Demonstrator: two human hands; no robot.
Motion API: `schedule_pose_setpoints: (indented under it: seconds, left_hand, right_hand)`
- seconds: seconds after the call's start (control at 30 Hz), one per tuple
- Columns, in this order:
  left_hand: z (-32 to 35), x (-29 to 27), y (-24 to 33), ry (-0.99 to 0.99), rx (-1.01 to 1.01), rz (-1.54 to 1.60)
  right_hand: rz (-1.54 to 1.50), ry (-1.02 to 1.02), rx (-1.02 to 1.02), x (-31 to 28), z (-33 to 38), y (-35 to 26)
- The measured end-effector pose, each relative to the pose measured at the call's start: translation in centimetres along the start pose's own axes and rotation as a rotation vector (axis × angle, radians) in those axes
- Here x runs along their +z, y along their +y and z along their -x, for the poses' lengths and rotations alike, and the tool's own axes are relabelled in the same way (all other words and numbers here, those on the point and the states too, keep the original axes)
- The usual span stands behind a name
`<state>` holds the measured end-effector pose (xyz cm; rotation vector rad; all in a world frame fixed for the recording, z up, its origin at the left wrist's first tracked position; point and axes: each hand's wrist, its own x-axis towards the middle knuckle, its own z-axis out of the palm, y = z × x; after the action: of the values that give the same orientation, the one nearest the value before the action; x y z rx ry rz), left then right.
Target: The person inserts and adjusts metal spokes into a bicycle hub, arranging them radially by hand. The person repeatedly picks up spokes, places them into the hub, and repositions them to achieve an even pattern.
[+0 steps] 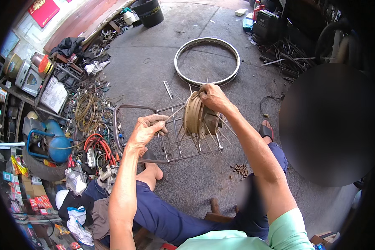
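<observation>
A tan metal wheel hub (pixel 194 114) with several thin spokes (pixel 214 141) sticking out of it stands on edge over a bent wire rack (pixel 125 109) on the ground. My right hand (pixel 213 97) grips the hub's top rim. My left hand (pixel 147 128) pinches one spoke (pixel 175 113) that runs toward the hub's left flange. A bare silver wheel rim (pixel 180 53) lies flat on the concrete beyond the hub. One loose spoke (pixel 167 89) lies between the rim and the rack.
Coiled wires, red cable (pixel 99 143) and tools litter the left side beside a blue compressor tank (pixel 57 143). A black bucket (pixel 149 12) stands at the back. Metal rods (pixel 287 56) pile at the right. Small spoke nipples (pixel 240 169) lie by my right leg. My feet rest nearby.
</observation>
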<state>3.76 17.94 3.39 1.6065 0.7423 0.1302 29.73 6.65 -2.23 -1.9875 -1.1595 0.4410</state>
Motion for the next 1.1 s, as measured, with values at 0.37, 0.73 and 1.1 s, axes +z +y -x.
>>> schedule_pose_setpoints:
  seconds: [0.37,0.73,1.1]
  left_hand:
    - [-0.5,0.0,-2.2,-0.061,0.005,-0.054]
    - [-2.2,0.3,-2.9,0.117,0.138,-0.124]
    - [-2.5,-0.6,-4.4,0.133,0.125,-0.264]
  right_hand:
    - [-0.084,-0.034,0.072,0.0,-1.1,0.7]
    - [-0.09,-0.031,0.079,0.3,-1.2,0.8]
    - [-0.066,-0.041,0.067,0.1,-1.1,0.6]
